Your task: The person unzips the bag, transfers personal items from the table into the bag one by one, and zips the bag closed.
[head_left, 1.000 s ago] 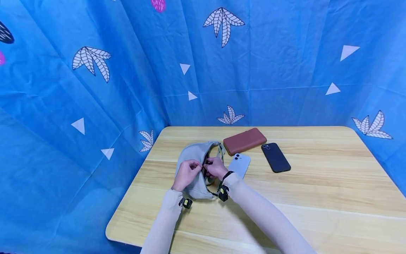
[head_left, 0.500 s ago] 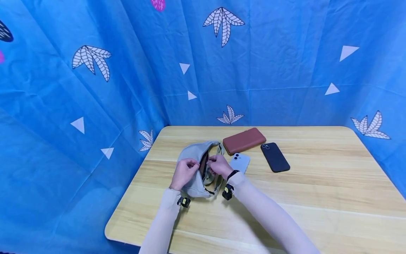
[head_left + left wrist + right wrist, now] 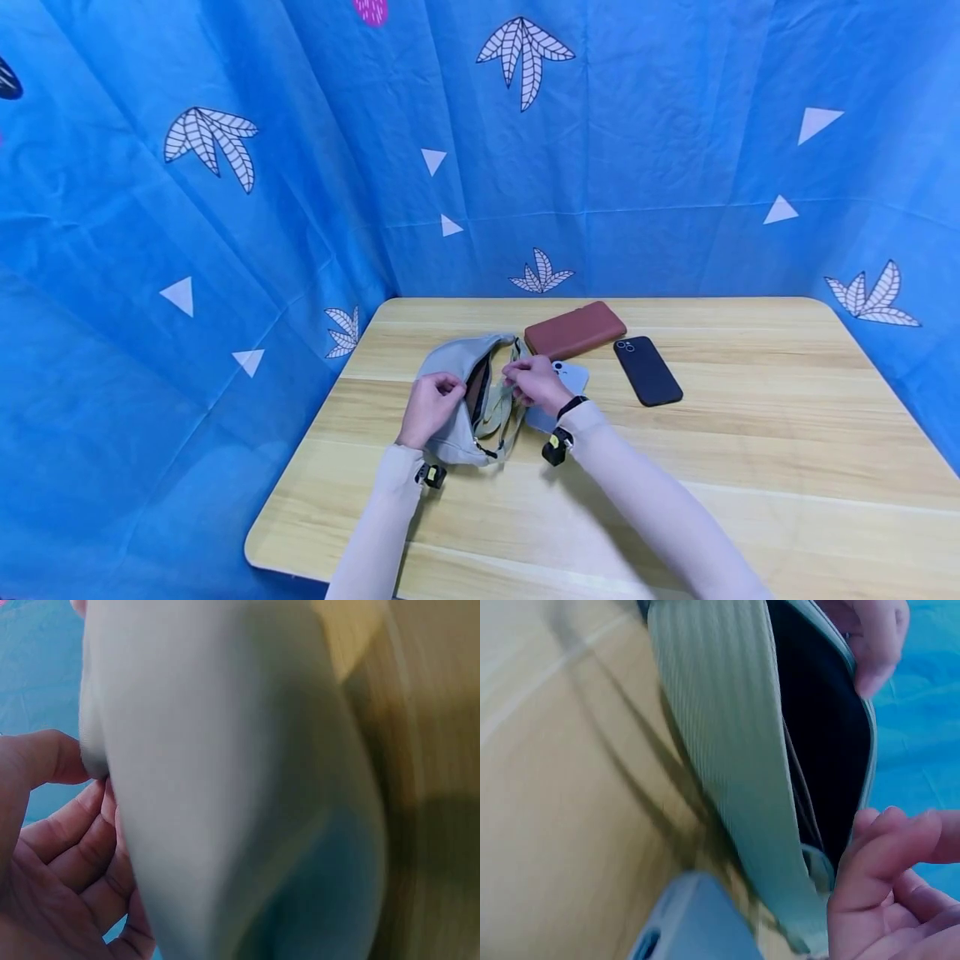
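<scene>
A grey waist bag (image 3: pixel 452 433) lies on the left of the table, its zipped mouth gaping toward the right. My left hand (image 3: pixel 431 406) pinches the bag's mouth edge between thumb and fingers; the left wrist view shows the grey fabric (image 3: pixel 187 750) close up beside that hand. My right hand (image 3: pixel 538 383) is just right of the mouth, over the pale green strap (image 3: pixel 727 735), with fingers curled. Whether it grips the strap is hidden. The right wrist view shows the bag's dark inside (image 3: pixel 829 727). A pale phone (image 3: pixel 573 377) lies partly under my right hand.
Behind the phone lies a reddish-brown wallet (image 3: pixel 575 331). A black phone (image 3: pixel 648 372) rests further right on the wooden table (image 3: pixel 750 433). Blue patterned cloth (image 3: pixel 637 167) hangs along the back and sides.
My right hand has drawn away from the bag's mouth to the right, and the mouth gapes wider. My left hand has shifted slightly left, still pinching the edge.
</scene>
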Tool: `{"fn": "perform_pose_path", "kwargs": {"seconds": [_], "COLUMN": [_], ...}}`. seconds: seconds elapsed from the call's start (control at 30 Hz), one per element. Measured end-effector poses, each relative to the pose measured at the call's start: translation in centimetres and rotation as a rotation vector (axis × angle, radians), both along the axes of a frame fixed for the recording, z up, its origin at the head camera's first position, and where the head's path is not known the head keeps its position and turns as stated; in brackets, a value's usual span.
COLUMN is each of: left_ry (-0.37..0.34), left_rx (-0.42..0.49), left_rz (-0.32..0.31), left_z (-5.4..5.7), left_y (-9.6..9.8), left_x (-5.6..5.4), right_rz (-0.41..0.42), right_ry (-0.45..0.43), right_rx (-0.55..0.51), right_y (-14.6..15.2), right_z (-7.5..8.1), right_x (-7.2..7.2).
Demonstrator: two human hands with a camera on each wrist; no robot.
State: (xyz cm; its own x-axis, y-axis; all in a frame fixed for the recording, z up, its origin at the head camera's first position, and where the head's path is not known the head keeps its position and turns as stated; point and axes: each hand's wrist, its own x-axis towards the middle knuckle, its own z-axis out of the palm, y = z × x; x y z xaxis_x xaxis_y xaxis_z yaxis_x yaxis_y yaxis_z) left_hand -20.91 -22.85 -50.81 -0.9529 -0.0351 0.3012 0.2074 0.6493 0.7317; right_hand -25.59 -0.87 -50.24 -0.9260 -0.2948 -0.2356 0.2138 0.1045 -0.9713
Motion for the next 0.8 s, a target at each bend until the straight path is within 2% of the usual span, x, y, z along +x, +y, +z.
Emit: {"fn": "perform_pose_path", "kwargs": {"seconds": [0.23,0.6,0.8], "left_ry": [0.000,-0.010,-0.018], "left_rx": [0.001,-0.005,-0.002], "left_rz": [-0.002,0.001,0.001], "left_z": [0.1,0.2,0.2], "left_y": [-0.2,-0.2,-0.3], "left_x": [0.0,0.1,0.1], "right_rz": [-0.019,-0.103,-0.116], "right_ry": [-0.027,-0.048,-0.045], "right_rx": [0.006,0.104,0.121], "right_y": [2.5,5.9,7.8], "right_z": [0.1,-0.1,-0.1], "right_x": [-0.7,-2.1,-2.7]}}
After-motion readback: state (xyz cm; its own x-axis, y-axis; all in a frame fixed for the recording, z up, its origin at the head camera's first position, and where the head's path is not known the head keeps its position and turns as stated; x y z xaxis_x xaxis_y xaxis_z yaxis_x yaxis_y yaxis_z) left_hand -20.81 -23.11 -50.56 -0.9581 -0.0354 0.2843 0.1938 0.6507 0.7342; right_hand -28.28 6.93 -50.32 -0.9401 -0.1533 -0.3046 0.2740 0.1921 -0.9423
